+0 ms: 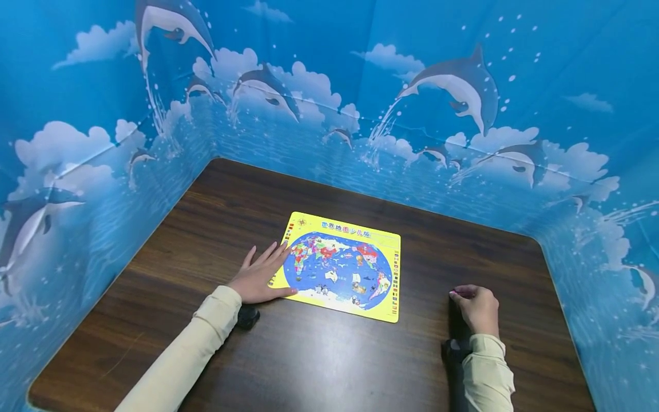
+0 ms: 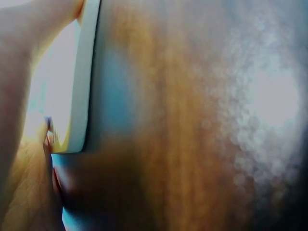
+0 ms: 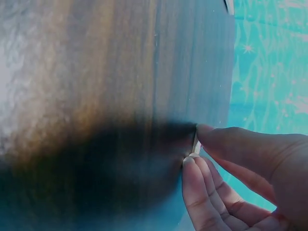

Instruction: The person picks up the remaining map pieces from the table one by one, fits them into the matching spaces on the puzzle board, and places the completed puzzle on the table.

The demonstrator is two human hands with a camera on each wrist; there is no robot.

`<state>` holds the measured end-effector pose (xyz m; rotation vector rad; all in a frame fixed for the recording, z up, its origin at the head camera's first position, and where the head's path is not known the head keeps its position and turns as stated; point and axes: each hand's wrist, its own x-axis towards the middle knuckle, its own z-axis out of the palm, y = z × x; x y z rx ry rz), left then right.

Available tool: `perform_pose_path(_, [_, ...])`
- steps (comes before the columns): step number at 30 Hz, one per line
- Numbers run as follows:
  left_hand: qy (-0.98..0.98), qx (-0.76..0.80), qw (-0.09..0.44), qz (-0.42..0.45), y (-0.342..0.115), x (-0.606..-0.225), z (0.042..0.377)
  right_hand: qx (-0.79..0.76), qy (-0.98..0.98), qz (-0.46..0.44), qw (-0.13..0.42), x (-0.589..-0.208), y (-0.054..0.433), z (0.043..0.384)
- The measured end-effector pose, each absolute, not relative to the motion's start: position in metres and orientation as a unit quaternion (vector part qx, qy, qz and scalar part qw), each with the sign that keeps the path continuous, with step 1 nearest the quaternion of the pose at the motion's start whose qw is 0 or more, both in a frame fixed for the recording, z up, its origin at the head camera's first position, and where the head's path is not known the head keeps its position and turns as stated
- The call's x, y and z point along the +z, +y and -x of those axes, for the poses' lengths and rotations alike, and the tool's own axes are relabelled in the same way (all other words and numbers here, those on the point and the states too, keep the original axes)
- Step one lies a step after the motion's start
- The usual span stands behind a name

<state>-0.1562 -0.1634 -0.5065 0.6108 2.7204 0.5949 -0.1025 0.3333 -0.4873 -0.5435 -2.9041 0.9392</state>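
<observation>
A yellow-bordered world map board (image 1: 373,309) with Chinese lettering lies flat on the table, its blue oval map facing up. My left hand (image 1: 259,279) rests on the board's left edge with its fingers spread. In the left wrist view the pale thick edge of the board (image 2: 83,101) shows beside the hand. Off to the right, my right hand (image 1: 479,306) pinches a small thin flat piece (image 3: 196,146) between thumb and fingertips, close to the tabletop. A bit of pink shows on the piece in the head view; its printed face is mostly hidden.
The dark wooden table (image 1: 206,229) has rounded corners. Blue curtains (image 1: 329,74) printed with dolphins and clouds hang around its back and sides. A black wrist-worn device (image 1: 248,316) sits under the left wrist, and another black device (image 1: 455,350) is at the right wrist.
</observation>
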Motion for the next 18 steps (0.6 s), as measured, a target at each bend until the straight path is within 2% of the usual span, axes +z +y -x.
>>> perform_pose_path(5, [0.946, 0.202, 0.144, -0.210, -0.1628, -0.5059, 0.1556, 0.310, -0.933, 0.183, 0.017, -0.4868, 0.3313, 0.1024])
perform_pose_path(18, [0.942, 0.218, 0.130, -0.221, -0.1636, -0.5106, 0.1558, 0.301, -0.920, 0.244, 0.055, -0.4922, 0.3322, 0.0957])
